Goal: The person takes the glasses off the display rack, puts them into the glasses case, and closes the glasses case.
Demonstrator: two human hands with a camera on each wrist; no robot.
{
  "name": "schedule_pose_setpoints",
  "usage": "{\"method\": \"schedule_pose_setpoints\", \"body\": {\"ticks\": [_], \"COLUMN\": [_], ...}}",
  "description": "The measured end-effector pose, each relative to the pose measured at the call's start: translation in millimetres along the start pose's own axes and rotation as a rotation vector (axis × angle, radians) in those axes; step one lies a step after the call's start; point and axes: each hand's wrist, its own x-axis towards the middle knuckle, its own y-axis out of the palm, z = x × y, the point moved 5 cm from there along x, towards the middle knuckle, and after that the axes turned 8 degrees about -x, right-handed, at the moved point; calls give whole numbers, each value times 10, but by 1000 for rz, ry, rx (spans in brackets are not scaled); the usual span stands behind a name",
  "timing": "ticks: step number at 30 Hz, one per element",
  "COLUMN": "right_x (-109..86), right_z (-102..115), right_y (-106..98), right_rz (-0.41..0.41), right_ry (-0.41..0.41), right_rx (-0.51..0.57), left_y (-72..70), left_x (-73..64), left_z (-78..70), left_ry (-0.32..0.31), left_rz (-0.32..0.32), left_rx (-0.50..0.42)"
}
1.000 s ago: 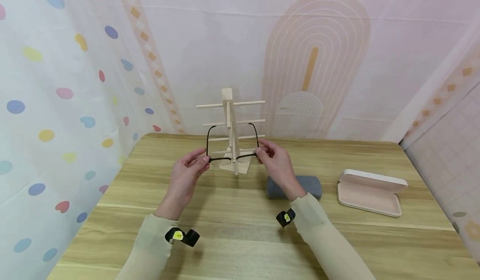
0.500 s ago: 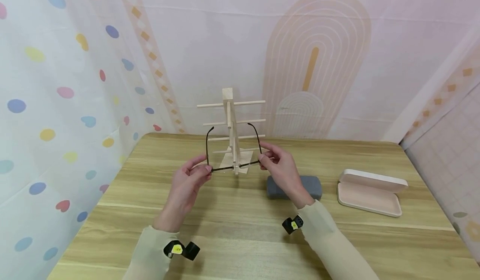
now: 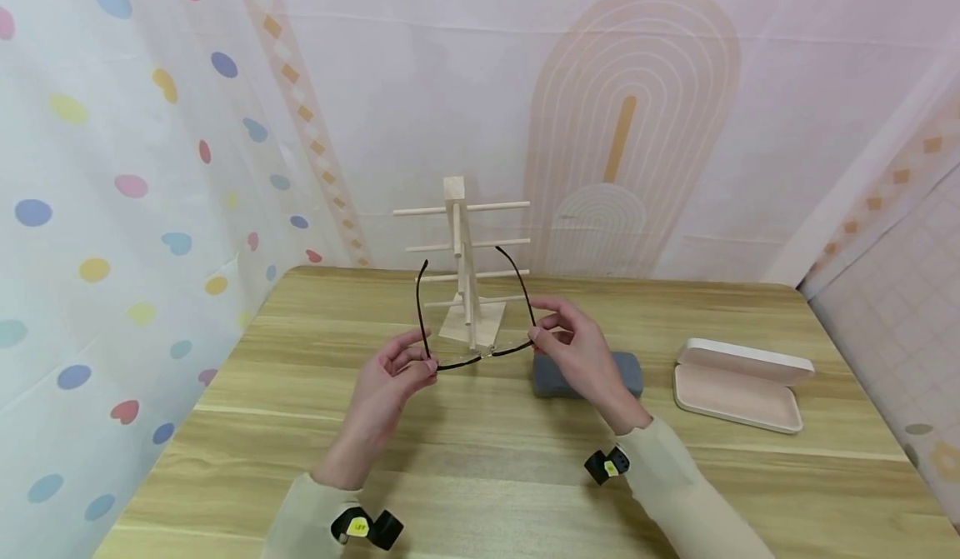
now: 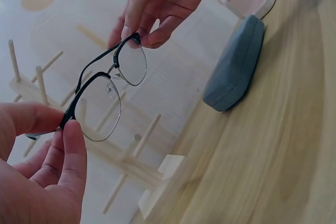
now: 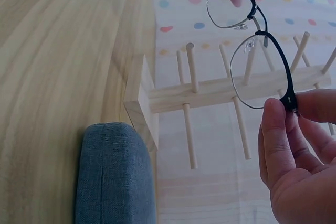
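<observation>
A pair of glasses (image 3: 459, 365) with black brow bars and thin metal lower rims is held between both hands, its temples unfolded and pointing toward the back. My left hand (image 3: 386, 388) pinches the left hinge corner between thumb and fingers. At the opposite corner, my right hand (image 3: 581, 351) pinches the frame the same way. Behind the glasses stands a wooden display rack (image 3: 463, 242) with several crosswise pegs, none carrying anything. In the left wrist view both lenses (image 4: 98, 108) show clearly, raised above the table.
A closed grey-blue glasses case (image 3: 626, 373) lies beneath and beside the right forearm. Farther right sits an open white case (image 3: 738, 396) with a pink lining. The wooden table (image 3: 480, 467) ends at a patterned curtain (image 3: 375, 84) behind and to the left.
Both hands have drawn the glasses away from the rack, nearer the body and slightly to the right. The frame has tilted, its left side now lower in view. Rack and cases stay put.
</observation>
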Motion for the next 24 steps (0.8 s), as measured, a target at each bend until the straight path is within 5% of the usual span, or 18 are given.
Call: {"method": "schedule_pose_setpoints", "body": {"ticks": [24], "right_x": [-271], "right_z": [-21], "right_y": [-174], "right_rz": [-36], "right_ry": [-29], "right_rx": [12], "left_y": [136], "left_x": [-139], "left_z": [49], "left_ry": [76], "left_rz": [8], "left_rx": [73]}}
